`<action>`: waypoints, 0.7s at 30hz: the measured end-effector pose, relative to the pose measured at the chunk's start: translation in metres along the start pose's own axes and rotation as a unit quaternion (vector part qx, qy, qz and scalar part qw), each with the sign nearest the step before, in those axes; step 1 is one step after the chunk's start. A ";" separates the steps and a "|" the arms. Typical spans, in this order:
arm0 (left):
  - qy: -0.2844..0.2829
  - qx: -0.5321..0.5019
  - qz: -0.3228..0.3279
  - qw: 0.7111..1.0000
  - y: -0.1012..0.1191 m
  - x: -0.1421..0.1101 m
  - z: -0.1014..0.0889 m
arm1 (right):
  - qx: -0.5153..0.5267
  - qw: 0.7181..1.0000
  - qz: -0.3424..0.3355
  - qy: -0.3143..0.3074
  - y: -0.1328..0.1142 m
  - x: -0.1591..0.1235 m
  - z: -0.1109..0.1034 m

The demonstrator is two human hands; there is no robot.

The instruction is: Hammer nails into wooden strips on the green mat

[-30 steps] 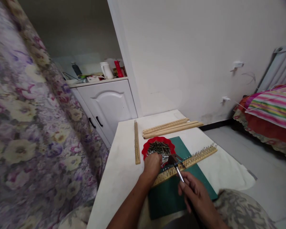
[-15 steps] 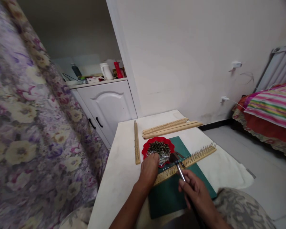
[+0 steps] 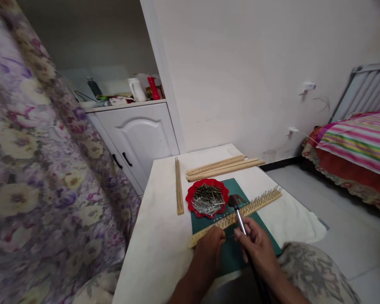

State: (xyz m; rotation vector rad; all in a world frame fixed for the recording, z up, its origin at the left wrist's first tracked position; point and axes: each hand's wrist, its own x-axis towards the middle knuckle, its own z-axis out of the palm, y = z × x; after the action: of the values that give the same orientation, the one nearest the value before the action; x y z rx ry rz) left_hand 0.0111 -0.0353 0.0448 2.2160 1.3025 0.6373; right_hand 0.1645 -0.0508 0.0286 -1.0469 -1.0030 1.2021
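A hammer (image 3: pixel 240 218) with a dark claw head and shiny neck is held in my right hand (image 3: pixel 256 242), its head up over the far side of the wooden strip. The long wooden strip (image 3: pixel 199 239) lies slanted across a green mat (image 3: pixel 232 257), with rows of nails standing in its middle and right part. My left hand (image 3: pixel 209 247) is closed at the strip's near edge, left of the standing nails; what its fingers pinch is hidden. Just beyond the strip sits a red scalloped bowl (image 3: pixel 189 197) full of loose nails (image 3: pixel 209 198).
Another nailed strip (image 3: pixel 179 190) lies at the table's left, and several bare strips (image 3: pixel 221 166) lie at the back. The white-covered table (image 3: pixel 155 236) stands near a wall, a white cabinet (image 3: pixel 139 139) and a floral curtain (image 3: pixel 66 181). A bed (image 3: pixel 361 143) is at the right.
My left hand has moved from the nail bowl back toward me, down to the strip. The right hand still holds the hammer in nearly the same place. The view has shifted slightly.
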 end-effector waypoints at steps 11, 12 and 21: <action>0.037 0.009 0.059 0.998 0.007 -0.007 0.008 | 0.013 0.999 0.022 -0.047 -0.007 -0.007 0.007; 0.048 -0.002 0.051 0.998 0.007 -0.007 0.008 | 0.011 0.998 0.019 -0.050 -0.007 -0.008 0.007; 0.053 0.011 -0.020 0.998 0.014 -0.013 0.005 | -0.005 0.999 0.011 -0.052 -0.009 -0.010 0.009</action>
State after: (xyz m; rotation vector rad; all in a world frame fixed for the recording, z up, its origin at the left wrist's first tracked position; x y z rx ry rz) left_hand 0.0174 -0.0537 0.0477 2.1936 1.4085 0.7365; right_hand 0.1567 -0.0609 0.0395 -1.0128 -1.0813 1.2813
